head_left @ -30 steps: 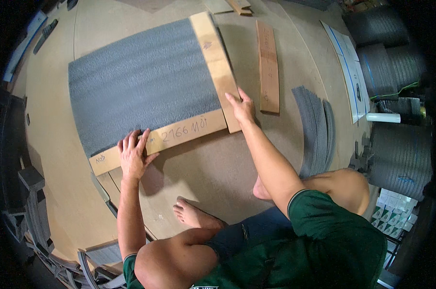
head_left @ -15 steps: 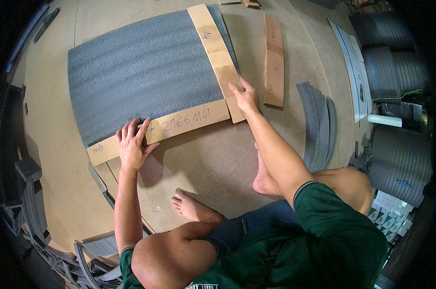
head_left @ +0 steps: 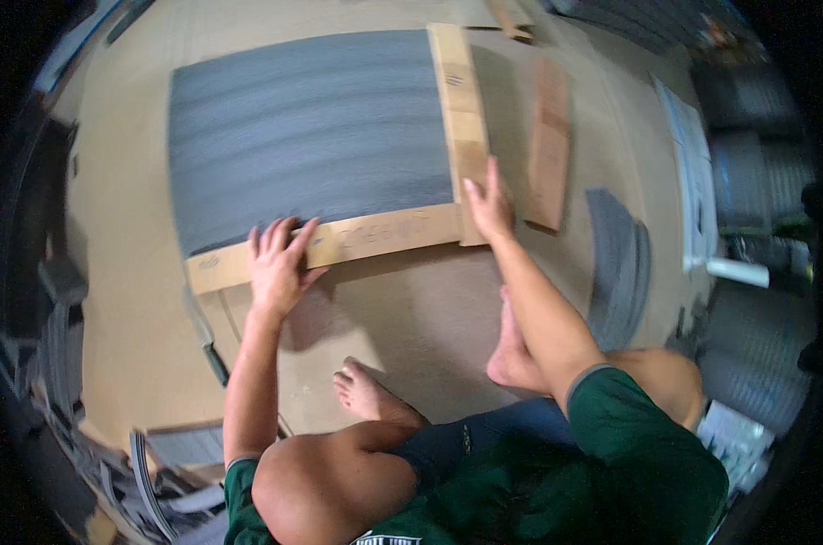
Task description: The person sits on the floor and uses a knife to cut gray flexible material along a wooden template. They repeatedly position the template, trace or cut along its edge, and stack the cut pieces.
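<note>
A dark grey foam sheet [head_left: 312, 127] lies on the floor before me. Along its near edge runs a long tan board [head_left: 384, 232] with handwriting on it. A second tan board [head_left: 457, 91] lies along the sheet's right side, its near end meeting the first board's right end. My left hand [head_left: 280, 268], fingers spread, presses on the near board towards its left end. On the near part of the right-hand board rests my right hand [head_left: 490, 211], thumb on top and fingers stretched along the outer edge.
A knife [head_left: 213, 359] with a dark handle lies left of my left forearm. Right of the boards are a loose brown board [head_left: 548, 145] and curved grey foam strips [head_left: 616, 272]. Large grey rolls [head_left: 757, 336] line the right side. Foam offcuts [head_left: 157, 481] are heaped at lower left.
The right-hand board has swung more upright against the sheet; the foam strip that showed beyond it is no longer visible. The view has shifted, and both hands stay on the boards.
</note>
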A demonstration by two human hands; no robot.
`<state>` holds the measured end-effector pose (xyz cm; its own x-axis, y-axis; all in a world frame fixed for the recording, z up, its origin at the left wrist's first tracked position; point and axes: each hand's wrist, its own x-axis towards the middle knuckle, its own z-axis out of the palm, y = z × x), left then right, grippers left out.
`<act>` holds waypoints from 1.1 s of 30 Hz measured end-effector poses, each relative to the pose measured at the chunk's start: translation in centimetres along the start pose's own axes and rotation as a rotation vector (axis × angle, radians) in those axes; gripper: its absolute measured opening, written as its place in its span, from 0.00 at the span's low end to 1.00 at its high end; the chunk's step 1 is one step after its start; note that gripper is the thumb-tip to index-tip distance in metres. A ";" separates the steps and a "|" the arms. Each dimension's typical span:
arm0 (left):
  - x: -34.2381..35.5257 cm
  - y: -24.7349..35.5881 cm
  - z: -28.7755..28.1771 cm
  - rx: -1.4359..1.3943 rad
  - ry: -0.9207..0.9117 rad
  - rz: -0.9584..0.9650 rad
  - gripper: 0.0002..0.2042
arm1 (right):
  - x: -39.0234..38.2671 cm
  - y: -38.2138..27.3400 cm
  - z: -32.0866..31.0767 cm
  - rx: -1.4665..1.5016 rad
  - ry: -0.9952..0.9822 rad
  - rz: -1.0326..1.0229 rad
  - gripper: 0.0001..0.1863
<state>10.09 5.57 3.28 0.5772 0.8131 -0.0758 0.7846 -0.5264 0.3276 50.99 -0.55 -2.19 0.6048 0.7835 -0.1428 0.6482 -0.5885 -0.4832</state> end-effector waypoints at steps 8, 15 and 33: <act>-0.2 -0.5 0.7 -0.051 -0.002 0.004 0.46 | 1.5 1.7 -0.3 0.163 -0.098 -0.164 0.58; -4.5 -2.9 0.4 -0.141 0.832 -0.644 0.36 | 2.5 3.4 -0.1 0.260 -0.222 -0.148 0.52; -9.5 -11.1 2.4 -0.648 0.702 -1.072 0.41 | -0.3 3.6 -0.7 0.490 -0.310 -0.081 0.40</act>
<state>-3.59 3.10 -1.92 -0.5945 0.7905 -0.1472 0.4118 0.4566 0.7886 53.45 -3.06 -3.32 0.3510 0.8874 -0.2989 0.3526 -0.4210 -0.8357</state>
